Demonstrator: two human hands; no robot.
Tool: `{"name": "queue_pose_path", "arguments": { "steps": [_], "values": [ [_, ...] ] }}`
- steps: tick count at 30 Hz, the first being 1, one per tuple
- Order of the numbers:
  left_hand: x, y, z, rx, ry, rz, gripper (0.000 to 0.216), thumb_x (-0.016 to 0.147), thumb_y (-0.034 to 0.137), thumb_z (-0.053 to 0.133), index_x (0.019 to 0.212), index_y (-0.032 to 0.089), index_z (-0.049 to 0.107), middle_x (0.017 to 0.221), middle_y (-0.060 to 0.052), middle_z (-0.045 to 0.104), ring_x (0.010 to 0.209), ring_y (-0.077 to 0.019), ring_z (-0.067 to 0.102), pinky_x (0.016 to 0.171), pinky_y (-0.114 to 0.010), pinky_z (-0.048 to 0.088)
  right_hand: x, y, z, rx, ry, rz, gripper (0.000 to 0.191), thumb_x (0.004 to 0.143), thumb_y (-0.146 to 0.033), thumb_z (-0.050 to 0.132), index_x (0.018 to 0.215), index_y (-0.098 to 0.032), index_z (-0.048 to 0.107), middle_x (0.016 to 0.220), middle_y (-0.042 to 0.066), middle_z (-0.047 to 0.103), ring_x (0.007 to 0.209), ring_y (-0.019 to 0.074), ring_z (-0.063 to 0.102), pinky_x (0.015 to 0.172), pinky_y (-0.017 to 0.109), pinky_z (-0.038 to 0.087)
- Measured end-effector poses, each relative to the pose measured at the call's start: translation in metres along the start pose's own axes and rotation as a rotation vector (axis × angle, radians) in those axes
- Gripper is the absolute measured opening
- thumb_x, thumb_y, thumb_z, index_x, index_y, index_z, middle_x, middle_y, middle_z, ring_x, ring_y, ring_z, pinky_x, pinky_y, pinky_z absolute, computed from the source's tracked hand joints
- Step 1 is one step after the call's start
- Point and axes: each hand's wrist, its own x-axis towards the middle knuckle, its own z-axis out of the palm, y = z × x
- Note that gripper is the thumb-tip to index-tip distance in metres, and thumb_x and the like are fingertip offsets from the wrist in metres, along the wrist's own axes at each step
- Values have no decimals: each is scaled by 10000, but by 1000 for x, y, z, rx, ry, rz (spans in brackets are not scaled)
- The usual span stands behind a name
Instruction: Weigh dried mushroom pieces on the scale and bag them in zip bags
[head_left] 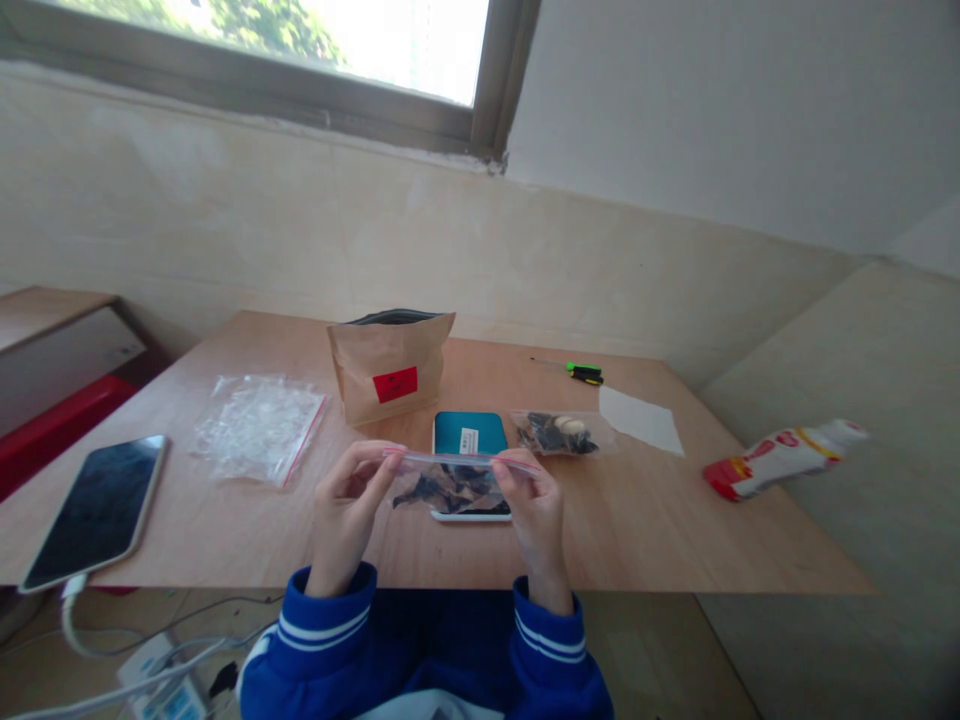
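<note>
The left hand (pixel 346 510) and the right hand (pixel 534 510) pinch the two ends of a small clear zip bag (pixel 450 485) of dark dried pieces, fingers closed on its top strip. The bag is held level just above the counter (pixel 660 530), near the middle of the near edge, over the front part of a teal box (pixel 470 433) lying flat beneath it.

Just right of the box lies a second filled zip bag (pixel 559 433). Behind the box, toward the far edge, a brown paper pouch (pixel 390 365) with a red label stands upright with its mouth open. Left of the pouch a stack of empty zip bags (pixel 259 425) lies flat. A phone (pixel 101 510) rests at the near left corner, its end overhanging the edge, with a white cable (pixel 75 620) hanging from it. Near the far right corner are a white paper sheet (pixel 641 420) and a green-handled screwdriver (pixel 581 372).

The near right stretch of the counter is bare wood, as is the strip between the phone and the left hand. A red and white tube (pixel 780 458) lies beyond the right edge.
</note>
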Motion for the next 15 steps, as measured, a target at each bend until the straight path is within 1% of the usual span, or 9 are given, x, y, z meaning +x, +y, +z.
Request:
{"name": "queue_pose_path", "arguments": {
  "steps": [5, 9, 11, 15],
  "values": [
    [-3, 0, 5, 32, 40, 36, 82, 847, 253, 648, 875, 178, 666, 751, 8, 670, 702, -116, 669, 699, -233, 549, -3, -4, 3, 34, 27, -37, 93, 790, -218, 681, 703, -193, 660, 742, 1, 649, 750, 136, 623, 717, 254, 512],
    [-2, 4, 10, 49, 87, 50, 148, 860, 322, 623, 822, 179, 622, 744, 13, 644, 672, -101, 648, 621, -197, 532, -3, -5, 5, 51, 11, 19, 91, 789, -241, 685, 710, -197, 676, 734, -1, 662, 742, 137, 631, 718, 253, 517],
    [0, 6, 10, 52, 65, 41, 179, 873, 352, 599, 825, 180, 611, 757, 6, 650, 684, -106, 650, 611, -197, 534, -2, -4, 5, 66, -3, 56, 92, 789, -268, 686, 727, -200, 692, 732, 0, 674, 730, 139, 637, 708, 253, 521],
    [3, 2, 5, 60, -41, 35, 200, 867, 373, 602, 902, 178, 631, 804, -15, 667, 715, -119, 650, 620, -205, 535, -1, -2, 2, 80, -68, 108, 130, 772, -330, 704, 758, -202, 716, 754, 16, 699, 748, 160, 657, 714, 272, 539]
  ]
}}
